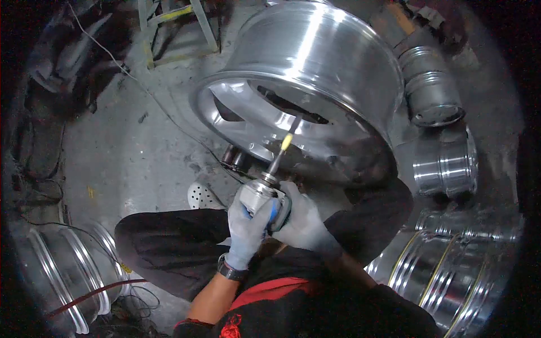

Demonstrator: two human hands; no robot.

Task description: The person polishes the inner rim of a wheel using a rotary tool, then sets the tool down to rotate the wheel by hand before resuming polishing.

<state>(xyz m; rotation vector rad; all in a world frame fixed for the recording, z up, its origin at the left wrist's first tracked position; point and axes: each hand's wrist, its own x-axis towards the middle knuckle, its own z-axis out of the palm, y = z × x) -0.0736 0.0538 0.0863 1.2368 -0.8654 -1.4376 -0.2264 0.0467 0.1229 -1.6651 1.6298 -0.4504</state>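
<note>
A big polished metal wheel rim (332, 50) stands tilted in front of me, its open spoked side turned toward my hands. Gloved in white, my left hand (248, 228) is wrapped round the metal head of a die grinder (258, 192). My right hand (301, 224), gloved too, grips the same tool from the right, farther back on its body. The grinder's long shaft (288, 139), with a yellow band on it, points up into the rim's opening. Its tip overlaps the inside of a spoke window in this view.
More rims (445, 163) stand along the right, with several banded ones (428, 265) at lower right and another group (67, 270) at lower left. A cable (152, 101) crosses the floor. A metal stand (183, 59) is at the back; a red hose (96, 292) lies lower left.
</note>
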